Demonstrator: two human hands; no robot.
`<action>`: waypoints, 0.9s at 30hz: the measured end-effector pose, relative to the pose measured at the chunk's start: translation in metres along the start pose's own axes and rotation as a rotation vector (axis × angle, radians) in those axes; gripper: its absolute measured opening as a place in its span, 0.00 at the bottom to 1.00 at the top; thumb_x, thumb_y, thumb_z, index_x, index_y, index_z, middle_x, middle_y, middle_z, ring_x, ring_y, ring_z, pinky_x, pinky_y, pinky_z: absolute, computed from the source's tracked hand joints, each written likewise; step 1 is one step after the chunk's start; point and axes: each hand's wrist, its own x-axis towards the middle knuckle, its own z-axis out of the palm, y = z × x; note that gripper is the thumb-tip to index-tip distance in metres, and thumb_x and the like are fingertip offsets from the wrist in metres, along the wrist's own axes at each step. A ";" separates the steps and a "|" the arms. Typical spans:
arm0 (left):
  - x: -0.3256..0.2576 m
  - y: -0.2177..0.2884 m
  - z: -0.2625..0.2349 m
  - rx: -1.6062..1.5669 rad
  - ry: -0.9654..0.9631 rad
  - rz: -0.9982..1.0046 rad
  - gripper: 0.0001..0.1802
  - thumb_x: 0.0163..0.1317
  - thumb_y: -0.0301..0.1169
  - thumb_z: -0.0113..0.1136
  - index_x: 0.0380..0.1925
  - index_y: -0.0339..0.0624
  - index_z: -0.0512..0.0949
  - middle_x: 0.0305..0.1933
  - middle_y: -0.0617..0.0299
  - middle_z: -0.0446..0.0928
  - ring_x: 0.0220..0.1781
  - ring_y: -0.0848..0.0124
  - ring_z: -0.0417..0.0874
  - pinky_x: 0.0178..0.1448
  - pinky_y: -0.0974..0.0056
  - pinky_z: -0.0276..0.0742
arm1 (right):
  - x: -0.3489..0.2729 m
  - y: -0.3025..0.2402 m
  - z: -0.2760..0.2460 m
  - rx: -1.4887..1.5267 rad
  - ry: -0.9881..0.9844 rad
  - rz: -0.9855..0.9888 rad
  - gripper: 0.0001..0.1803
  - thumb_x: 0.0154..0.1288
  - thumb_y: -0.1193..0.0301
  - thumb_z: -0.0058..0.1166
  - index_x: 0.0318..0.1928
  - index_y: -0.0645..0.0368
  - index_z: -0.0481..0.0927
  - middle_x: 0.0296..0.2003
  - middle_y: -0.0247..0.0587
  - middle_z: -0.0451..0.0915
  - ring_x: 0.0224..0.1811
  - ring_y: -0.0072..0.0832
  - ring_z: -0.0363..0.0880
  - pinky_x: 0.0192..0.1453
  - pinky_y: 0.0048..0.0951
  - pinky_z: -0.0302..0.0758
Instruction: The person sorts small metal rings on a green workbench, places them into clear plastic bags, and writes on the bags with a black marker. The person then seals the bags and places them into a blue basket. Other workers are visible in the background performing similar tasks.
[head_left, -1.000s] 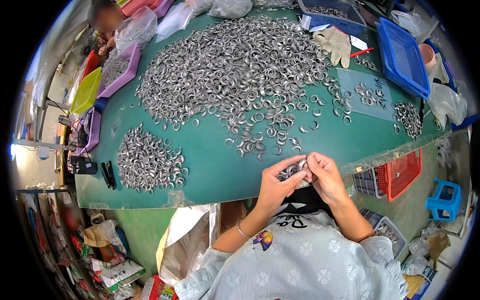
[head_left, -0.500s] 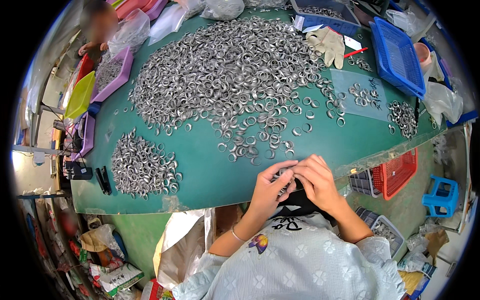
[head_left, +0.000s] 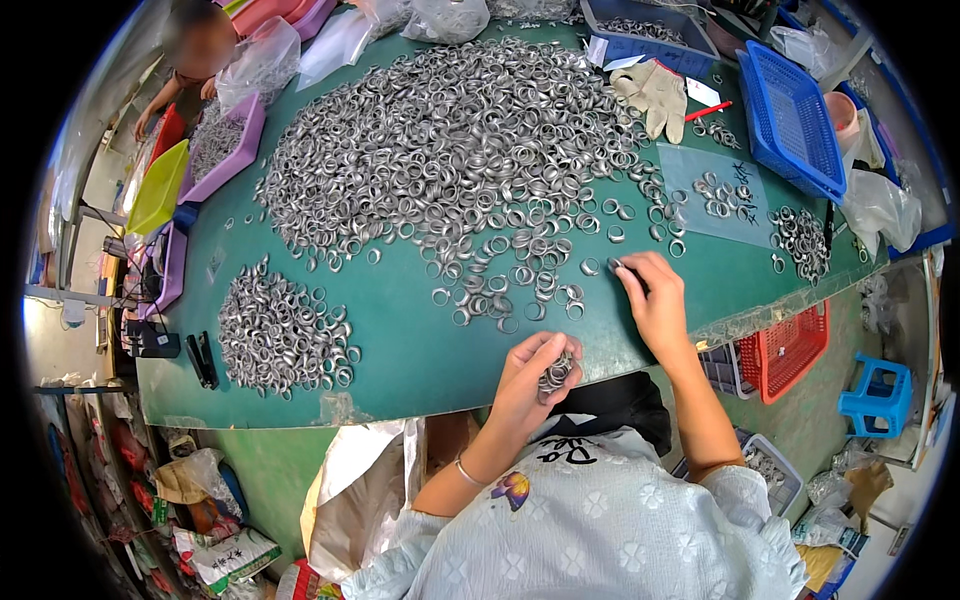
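Observation:
Several silver metal rings (head_left: 556,374) are cupped in my left hand (head_left: 528,378), fingers curled round them, just above the table's front edge. Out over the green tabletop, my right hand (head_left: 655,305) pinches a single ring (head_left: 614,264) between thumb and fingertips. Just left of that ring, a loose ring (head_left: 590,267) lies on the table. Beyond both hands spreads a large heap of rings (head_left: 440,150), with a looser scatter (head_left: 500,285) trailing towards me. A smaller ring pile (head_left: 283,335) sits at the left.
At the right lie a clear plastic bag (head_left: 690,165) with rings on it, another ring pile (head_left: 800,243), a glove (head_left: 655,95), a red pen (head_left: 708,110) and a blue basket (head_left: 792,120). A black stapler (head_left: 201,360) is far left. Another person (head_left: 190,85) sits at the back left.
My hands have come apart. The right one has moved forward and right over the table with a ring in its fingertips; the left has shifted slightly back, still holding rings.

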 end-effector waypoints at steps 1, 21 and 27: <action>0.001 -0.001 0.001 0.017 0.028 0.007 0.07 0.62 0.28 0.51 0.36 0.35 0.73 0.32 0.57 0.71 0.21 0.75 0.69 0.13 0.79 0.56 | -0.007 -0.006 -0.004 0.289 -0.062 0.263 0.09 0.59 0.74 0.53 0.39 0.67 0.77 0.28 0.37 0.78 0.28 0.21 0.72 0.34 0.20 0.68; -0.008 0.001 0.024 0.393 0.064 0.304 0.06 0.58 0.23 0.55 0.36 0.34 0.76 0.24 0.62 0.72 0.18 0.82 0.67 0.17 0.78 0.56 | -0.039 -0.075 -0.027 0.581 -0.195 0.286 0.10 0.55 0.80 0.55 0.40 0.65 0.78 0.32 0.37 0.77 0.33 0.21 0.72 0.37 0.20 0.68; -0.010 0.009 0.021 0.044 -0.082 0.046 0.09 0.61 0.29 0.54 0.38 0.35 0.74 0.28 0.61 0.73 0.22 0.79 0.68 0.15 0.79 0.56 | -0.043 -0.074 -0.022 0.798 -0.181 0.358 0.08 0.57 0.81 0.54 0.39 0.66 0.77 0.32 0.36 0.75 0.32 0.18 0.70 0.38 0.19 0.68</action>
